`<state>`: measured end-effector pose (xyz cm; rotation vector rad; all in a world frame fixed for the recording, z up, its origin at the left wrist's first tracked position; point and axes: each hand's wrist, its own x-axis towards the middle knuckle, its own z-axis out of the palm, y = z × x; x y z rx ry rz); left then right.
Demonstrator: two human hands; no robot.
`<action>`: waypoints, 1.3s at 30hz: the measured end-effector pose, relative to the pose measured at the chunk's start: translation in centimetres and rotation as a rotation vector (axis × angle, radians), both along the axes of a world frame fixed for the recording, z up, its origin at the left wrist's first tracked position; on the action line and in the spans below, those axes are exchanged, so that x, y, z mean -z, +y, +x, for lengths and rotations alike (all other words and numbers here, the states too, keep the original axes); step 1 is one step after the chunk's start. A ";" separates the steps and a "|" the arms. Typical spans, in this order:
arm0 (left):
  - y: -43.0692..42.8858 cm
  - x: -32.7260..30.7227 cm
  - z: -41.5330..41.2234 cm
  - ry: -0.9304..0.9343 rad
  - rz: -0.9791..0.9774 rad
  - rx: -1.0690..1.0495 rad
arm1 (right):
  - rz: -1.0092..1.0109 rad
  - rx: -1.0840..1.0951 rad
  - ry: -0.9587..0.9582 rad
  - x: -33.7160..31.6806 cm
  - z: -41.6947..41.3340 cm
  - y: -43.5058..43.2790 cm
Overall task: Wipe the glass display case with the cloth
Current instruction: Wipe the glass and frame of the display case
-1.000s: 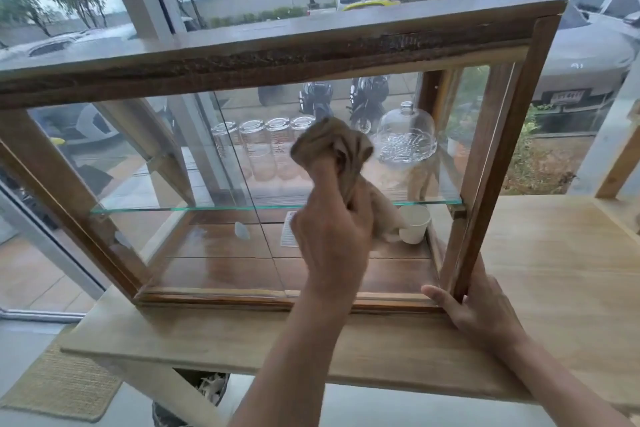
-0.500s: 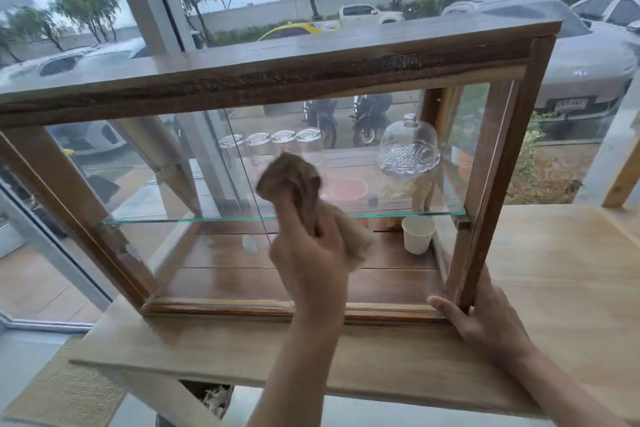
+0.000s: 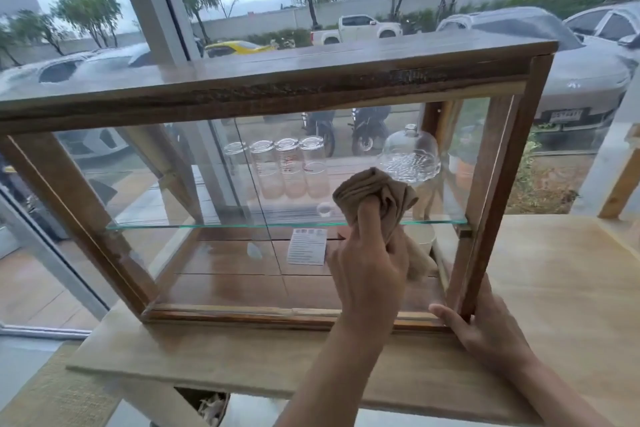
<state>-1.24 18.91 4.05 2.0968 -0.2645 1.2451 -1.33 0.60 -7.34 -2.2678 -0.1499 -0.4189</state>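
Display case: wood-framed glass display case [image 3: 284, 83] standing upright on a pale wooden tabletop [image 3: 561, 281], close to a large window.
Cloth: crumpled tan cloth [image 3: 377, 192], bunched against the front pane, right of centre, at the level of the glass shelf [image 3: 207, 225].
Left hand: left hand [image 3: 369, 274] closed around the cloth, fingers curled into its folds, pressing it to the glass.
Right hand: right hand [image 3: 485, 326] wrapped on the case's lower right front corner, thumb lying along the bottom rail, fingers behind the upright post.
Seen through the glass: four clear upturned drinking glasses [image 3: 287, 166] in a row; a clear glass dome cover [image 3: 410, 154]; a small white printed card [image 3: 307, 246] on the case's wooden floor.
Floor: woven straw-coloured mat [image 3: 62, 392] at lower left.
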 end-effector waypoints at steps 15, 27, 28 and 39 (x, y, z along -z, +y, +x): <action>17.2 -1.3 -2.4 -0.248 -0.118 0.023 | 0.195 0.486 -0.400 -1.0 -5.8 4.0; 23.1 1.0 -2.2 -0.164 0.061 -0.018 | -0.067 -0.275 -0.078 0.1 -5.7 17.4; 23.4 1.1 -2.4 -0.162 0.098 -0.030 | -0.075 -0.309 -0.036 0.3 -5.5 18.3; 27.9 1.8 -3.3 -0.176 0.610 -0.069 | -0.025 -0.345 0.010 1.9 -4.5 23.9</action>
